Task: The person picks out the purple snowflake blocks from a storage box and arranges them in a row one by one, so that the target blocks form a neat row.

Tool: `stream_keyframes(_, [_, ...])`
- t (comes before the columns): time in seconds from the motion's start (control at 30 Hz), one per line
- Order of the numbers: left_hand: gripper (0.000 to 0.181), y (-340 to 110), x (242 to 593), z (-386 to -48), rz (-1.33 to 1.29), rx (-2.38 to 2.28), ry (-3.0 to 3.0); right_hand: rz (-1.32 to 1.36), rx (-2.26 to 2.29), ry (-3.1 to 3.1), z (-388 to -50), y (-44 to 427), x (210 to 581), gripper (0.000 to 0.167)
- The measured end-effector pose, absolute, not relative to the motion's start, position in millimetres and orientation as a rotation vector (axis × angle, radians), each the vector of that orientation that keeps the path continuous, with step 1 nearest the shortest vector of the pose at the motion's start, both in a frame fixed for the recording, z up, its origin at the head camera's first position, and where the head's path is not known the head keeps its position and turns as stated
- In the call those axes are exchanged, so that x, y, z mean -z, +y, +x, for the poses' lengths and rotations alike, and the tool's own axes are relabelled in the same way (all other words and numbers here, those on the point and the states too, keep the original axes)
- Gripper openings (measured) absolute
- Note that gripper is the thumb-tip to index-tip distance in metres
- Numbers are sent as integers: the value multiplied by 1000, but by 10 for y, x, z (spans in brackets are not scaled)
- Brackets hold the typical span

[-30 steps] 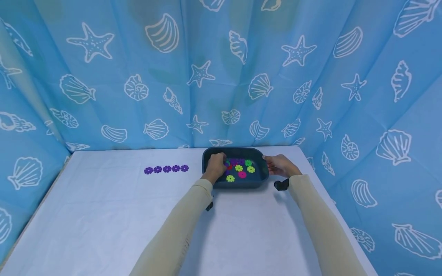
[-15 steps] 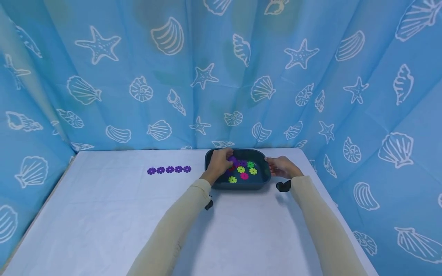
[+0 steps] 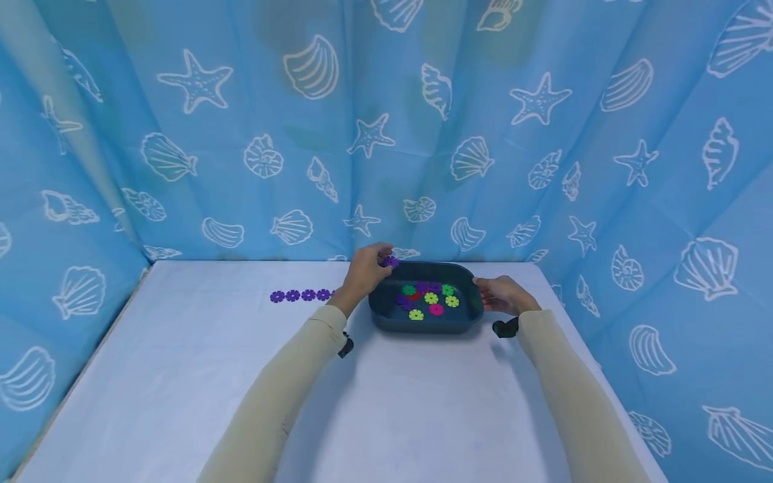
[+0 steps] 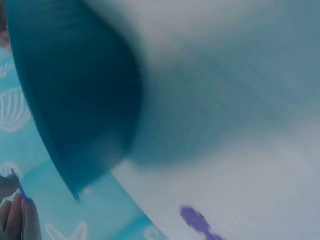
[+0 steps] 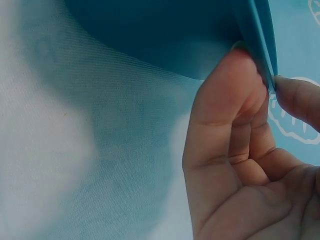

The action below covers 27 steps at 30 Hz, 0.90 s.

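The left hand pinches a purple flower-shaped piece above the left end of a dark tray; in the left wrist view the piece shows edge-on between thumb and fingers. Inside the tray lie several pieces, such as a yellow one, a pink one and a green one. At the tray's right end, the right hand grips the rim; the right wrist view has its thumb and curled fingers on either side of the rim.
On the white table, a row of several purple flower pieces runs left of the tray, its right end partly hidden behind the left hand and forearm. A blue shell-patterned curtain stands behind the table and along both sides.
The left hand has come up out of the tray and moved left, carrying a purple piece. The right hand stays on the rim. The head view has shifted slightly.
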<state>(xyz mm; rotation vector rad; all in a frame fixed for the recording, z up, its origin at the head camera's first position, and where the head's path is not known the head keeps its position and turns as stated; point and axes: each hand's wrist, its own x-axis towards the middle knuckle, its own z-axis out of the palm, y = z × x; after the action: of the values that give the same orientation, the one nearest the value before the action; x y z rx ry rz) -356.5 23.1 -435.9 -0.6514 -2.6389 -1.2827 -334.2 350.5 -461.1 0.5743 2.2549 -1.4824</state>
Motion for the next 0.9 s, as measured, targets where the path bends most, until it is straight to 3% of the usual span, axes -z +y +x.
stream_keyframes(0.5, [44,-874,4500,-3566,-392,1219,-2659,567,1470,2256,-3355,3502,4592,56])
stream_keyframes(0.9, [46,-1586,4752,-3468,-145,1149,-2746,547,1473,2262,-3369,3508,4596,46])
